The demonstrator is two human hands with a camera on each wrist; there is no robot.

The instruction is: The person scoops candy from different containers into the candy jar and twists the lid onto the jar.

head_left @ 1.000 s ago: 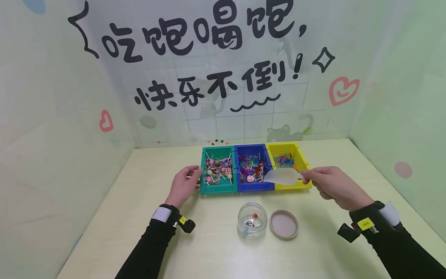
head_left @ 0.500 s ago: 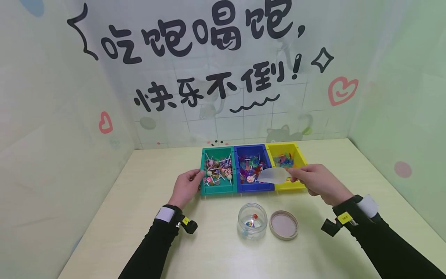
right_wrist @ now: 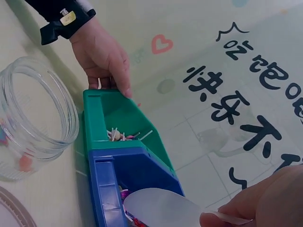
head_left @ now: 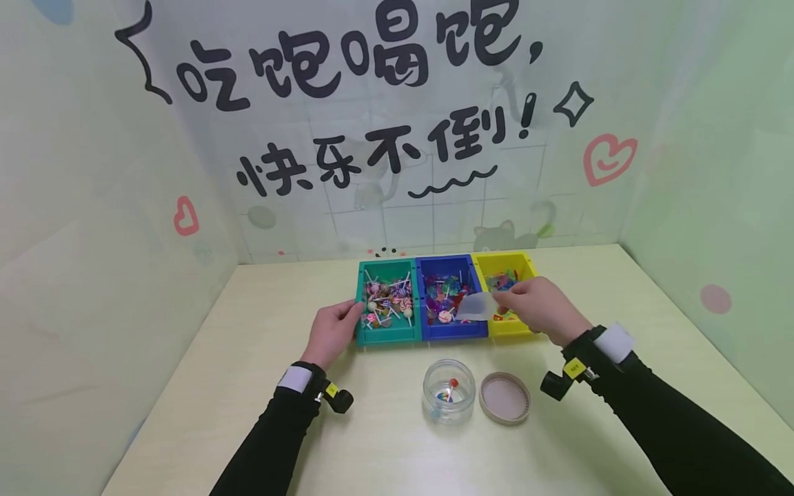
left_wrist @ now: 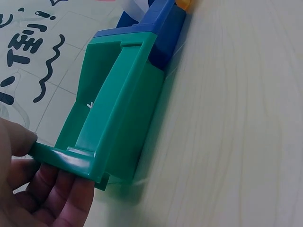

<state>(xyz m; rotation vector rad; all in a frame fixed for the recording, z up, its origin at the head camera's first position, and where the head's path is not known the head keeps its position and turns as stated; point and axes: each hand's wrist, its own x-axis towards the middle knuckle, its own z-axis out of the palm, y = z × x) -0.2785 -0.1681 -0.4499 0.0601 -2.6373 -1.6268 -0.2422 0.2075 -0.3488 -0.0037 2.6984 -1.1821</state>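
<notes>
At centre, your right hand (head_left: 538, 310) pinches a translucent white plastic scoop (head_left: 475, 308) over a blue plastic bin (head_left: 455, 332); your left hand (head_left: 333, 332) grips a green plastic bin (head_left: 391, 336). Scooping seems underway, calling for a low dip.

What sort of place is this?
Likely a small recording booth, not a shop: printed walls close around a pale table, and a camera is strapped to each wrist.

The right grip (head_left: 541, 310) hides part of the yellow bin (head_left: 510, 329) — and the right wrist view crops the jar (right_wrist: 35, 120).
</notes>
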